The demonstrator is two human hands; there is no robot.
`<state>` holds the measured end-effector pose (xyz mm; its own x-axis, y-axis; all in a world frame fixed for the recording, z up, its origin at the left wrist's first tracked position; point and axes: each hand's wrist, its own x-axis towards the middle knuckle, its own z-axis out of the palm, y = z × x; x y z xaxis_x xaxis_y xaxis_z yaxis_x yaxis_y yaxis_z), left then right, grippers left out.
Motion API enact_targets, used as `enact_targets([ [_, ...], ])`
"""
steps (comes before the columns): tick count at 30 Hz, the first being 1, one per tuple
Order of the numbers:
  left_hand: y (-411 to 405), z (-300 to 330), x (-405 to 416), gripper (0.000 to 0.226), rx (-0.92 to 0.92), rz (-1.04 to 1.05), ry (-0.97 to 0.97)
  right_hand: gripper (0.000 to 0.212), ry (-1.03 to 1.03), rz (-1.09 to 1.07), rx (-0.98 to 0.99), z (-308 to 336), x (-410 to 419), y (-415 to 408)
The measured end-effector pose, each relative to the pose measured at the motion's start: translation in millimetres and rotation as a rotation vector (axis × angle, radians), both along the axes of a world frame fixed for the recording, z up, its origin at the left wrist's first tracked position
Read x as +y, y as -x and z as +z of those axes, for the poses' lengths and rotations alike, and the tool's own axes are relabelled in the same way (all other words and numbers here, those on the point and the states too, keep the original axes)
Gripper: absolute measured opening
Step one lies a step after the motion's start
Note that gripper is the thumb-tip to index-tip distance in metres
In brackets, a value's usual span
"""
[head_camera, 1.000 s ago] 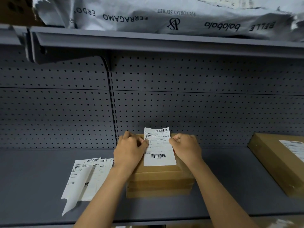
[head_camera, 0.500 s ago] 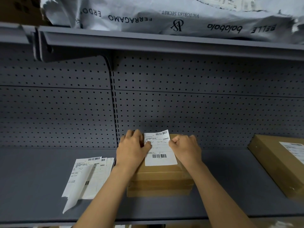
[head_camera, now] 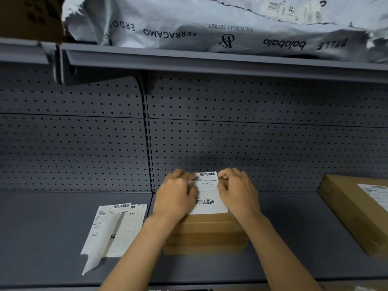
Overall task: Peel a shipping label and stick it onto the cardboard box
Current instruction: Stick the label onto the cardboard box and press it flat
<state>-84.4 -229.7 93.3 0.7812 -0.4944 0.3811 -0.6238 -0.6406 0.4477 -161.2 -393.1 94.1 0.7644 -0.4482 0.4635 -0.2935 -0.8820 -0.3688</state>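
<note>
A white shipping label point(head_camera: 209, 198) with two barcodes lies on top of a stack of flat cardboard boxes point(head_camera: 204, 234) at the middle of the grey shelf. My left hand point(head_camera: 175, 197) covers the label's left edge, blurred by motion, fingers bent over the paper. My right hand point(head_camera: 238, 192) holds the label's right edge, thumb and fingers curled at its upper right corner. The label's far end sits low against the box top. The box's far edge is hidden behind my hands.
A pile of label sheets point(head_camera: 119, 225) with a peeled backing strip point(head_camera: 98, 246) lies to the left on the shelf point(head_camera: 42, 238). Another labelled cardboard box point(head_camera: 357, 213) lies at the right. A pegboard wall stands behind; grey mailer bags point(head_camera: 210, 24) fill the upper shelf.
The label's raised far end has come down toward the box top. Both hands have slid further back along the label's edges, the left one moving over the paper.
</note>
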Motion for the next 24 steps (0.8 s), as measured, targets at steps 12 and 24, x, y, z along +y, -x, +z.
enact_targets([
  [12,-11.9,-12.3,-9.1,0.053,-0.007,-0.185,-0.234,0.052,0.081,0.368,0.361,-3.4,15.3,-13.2],
  [24,-18.4,-3.8,12.5,0.047,0.04,-0.118,-0.315,0.054,0.074,0.222,0.407,-0.4,-4.5,2.6],
])
